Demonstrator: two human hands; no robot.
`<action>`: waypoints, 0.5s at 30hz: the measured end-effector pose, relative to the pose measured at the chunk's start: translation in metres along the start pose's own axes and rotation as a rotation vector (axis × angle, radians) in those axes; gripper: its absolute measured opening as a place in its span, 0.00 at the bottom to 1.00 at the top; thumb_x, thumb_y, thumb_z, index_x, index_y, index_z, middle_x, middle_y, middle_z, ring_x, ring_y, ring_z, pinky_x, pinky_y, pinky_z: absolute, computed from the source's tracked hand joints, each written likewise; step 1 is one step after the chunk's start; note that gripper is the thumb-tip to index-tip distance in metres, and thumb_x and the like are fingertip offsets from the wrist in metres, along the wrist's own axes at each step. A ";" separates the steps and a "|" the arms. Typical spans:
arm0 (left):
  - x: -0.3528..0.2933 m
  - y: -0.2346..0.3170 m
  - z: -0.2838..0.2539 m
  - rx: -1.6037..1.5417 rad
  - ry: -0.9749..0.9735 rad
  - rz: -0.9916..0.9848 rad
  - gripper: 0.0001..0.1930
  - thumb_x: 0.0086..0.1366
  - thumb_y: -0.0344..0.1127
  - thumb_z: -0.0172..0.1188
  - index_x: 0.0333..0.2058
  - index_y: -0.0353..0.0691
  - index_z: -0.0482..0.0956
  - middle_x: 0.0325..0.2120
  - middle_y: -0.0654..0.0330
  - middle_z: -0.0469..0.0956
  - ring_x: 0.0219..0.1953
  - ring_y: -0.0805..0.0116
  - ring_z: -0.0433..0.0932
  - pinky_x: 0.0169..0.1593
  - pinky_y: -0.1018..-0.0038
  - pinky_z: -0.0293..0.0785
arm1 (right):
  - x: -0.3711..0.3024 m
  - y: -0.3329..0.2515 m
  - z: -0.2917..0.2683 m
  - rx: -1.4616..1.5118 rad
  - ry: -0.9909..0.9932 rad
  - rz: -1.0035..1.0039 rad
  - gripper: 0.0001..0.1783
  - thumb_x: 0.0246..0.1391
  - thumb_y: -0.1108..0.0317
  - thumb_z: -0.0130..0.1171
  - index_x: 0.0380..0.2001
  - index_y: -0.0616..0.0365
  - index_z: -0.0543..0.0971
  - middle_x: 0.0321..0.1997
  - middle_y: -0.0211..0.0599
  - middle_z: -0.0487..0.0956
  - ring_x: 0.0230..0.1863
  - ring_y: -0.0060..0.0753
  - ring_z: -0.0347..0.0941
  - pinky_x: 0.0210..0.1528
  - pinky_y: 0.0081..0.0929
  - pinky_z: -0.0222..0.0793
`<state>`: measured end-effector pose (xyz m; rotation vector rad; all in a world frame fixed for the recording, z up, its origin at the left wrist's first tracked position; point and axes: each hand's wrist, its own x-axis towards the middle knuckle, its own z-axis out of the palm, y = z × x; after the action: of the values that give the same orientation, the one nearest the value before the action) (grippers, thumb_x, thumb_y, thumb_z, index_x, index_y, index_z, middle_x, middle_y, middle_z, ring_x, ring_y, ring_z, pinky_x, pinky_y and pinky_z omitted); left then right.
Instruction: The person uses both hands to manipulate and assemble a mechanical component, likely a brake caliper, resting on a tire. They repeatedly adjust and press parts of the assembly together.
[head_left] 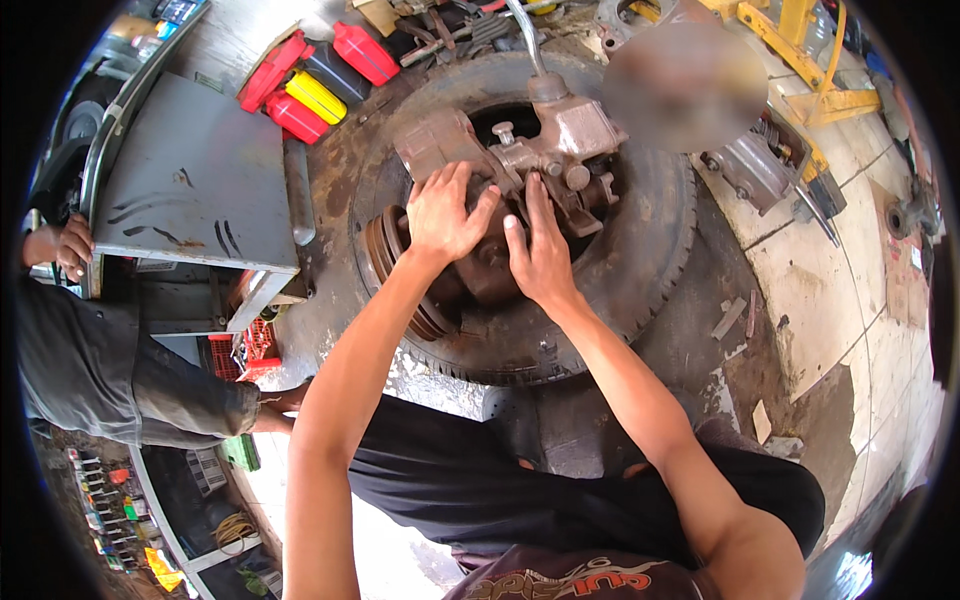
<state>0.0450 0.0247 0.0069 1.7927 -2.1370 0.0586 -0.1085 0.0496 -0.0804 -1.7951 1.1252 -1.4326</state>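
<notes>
A brown, greasy metal machine housing (pixel 495 265), perhaps a gearbox, rests on a large tyre (pixel 655 225) lying flat. From its top rises a bent grey lever (pixel 527 38), and a rusty grooved pulley (pixel 393 255) sits at its left side. My left hand (pixel 445 215) lies on the housing's left part, fingers stretched out. Close beside it, my right hand (pixel 542 255) rests on the middle with straight fingers, its thumb pointing up toward the left hand. Neither hand appears to hold anything. The surfaces beneath my palms are hidden.
A grey metal table (pixel 195 180) stands at left, where another person's hand (pixel 70 248) grips its edge. Red, yellow and black bottles (pixel 318 95) stand beyond it. Tools (pixel 470 35) lie behind the tyre. At right are a metal housing (pixel 755 165) and a yellow frame (pixel 800 50).
</notes>
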 end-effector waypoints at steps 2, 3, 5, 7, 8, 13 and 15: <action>-0.003 0.001 0.002 -0.029 -0.024 -0.004 0.21 0.67 0.52 0.56 0.50 0.45 0.78 0.47 0.52 0.81 0.54 0.47 0.76 0.57 0.53 0.68 | -0.014 0.000 -0.002 -0.039 -0.026 -0.017 0.39 0.69 0.59 0.53 0.72 0.74 0.54 0.74 0.69 0.58 0.75 0.68 0.55 0.75 0.47 0.55; -0.004 0.001 0.001 -0.022 -0.012 -0.006 0.21 0.67 0.52 0.56 0.50 0.45 0.79 0.47 0.52 0.81 0.54 0.47 0.76 0.58 0.53 0.68 | -0.022 0.002 -0.003 0.006 -0.032 0.003 0.39 0.69 0.59 0.53 0.72 0.74 0.54 0.74 0.68 0.58 0.75 0.68 0.54 0.75 0.47 0.54; -0.003 -0.004 0.003 -0.020 0.004 -0.003 0.20 0.66 0.52 0.56 0.49 0.45 0.79 0.47 0.53 0.81 0.54 0.47 0.76 0.58 0.53 0.68 | -0.041 0.008 -0.004 0.095 -0.038 0.046 0.39 0.68 0.59 0.54 0.72 0.73 0.55 0.75 0.67 0.58 0.76 0.66 0.54 0.75 0.46 0.54; -0.002 0.001 -0.001 -0.011 0.008 -0.011 0.20 0.66 0.52 0.56 0.49 0.46 0.79 0.47 0.53 0.81 0.54 0.47 0.76 0.58 0.53 0.68 | -0.027 0.008 -0.008 0.093 -0.042 -0.005 0.39 0.69 0.59 0.53 0.73 0.73 0.54 0.75 0.66 0.58 0.76 0.64 0.54 0.75 0.45 0.53; -0.001 0.004 -0.003 -0.006 0.010 -0.014 0.20 0.66 0.52 0.56 0.49 0.46 0.79 0.47 0.53 0.81 0.55 0.47 0.76 0.58 0.53 0.68 | -0.017 0.010 -0.009 0.091 -0.043 -0.031 0.39 0.69 0.59 0.53 0.73 0.73 0.54 0.75 0.65 0.58 0.77 0.63 0.54 0.76 0.44 0.53; -0.004 -0.004 -0.001 -0.032 -0.003 0.019 0.25 0.65 0.55 0.57 0.49 0.40 0.78 0.48 0.51 0.81 0.53 0.48 0.77 0.58 0.55 0.68 | -0.035 0.015 0.001 0.069 -0.021 -0.039 0.41 0.70 0.57 0.51 0.74 0.72 0.51 0.77 0.65 0.55 0.78 0.63 0.51 0.77 0.46 0.49; -0.006 0.000 0.000 -0.048 0.013 0.032 0.25 0.66 0.55 0.56 0.49 0.39 0.78 0.47 0.50 0.81 0.53 0.47 0.77 0.58 0.54 0.68 | -0.051 0.019 0.001 0.065 -0.045 0.046 0.44 0.69 0.55 0.52 0.74 0.73 0.46 0.78 0.67 0.49 0.79 0.65 0.45 0.78 0.49 0.45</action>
<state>0.0462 0.0307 0.0054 1.7267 -2.1404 0.0268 -0.1159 0.0849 -0.1212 -1.7370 1.0774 -1.3800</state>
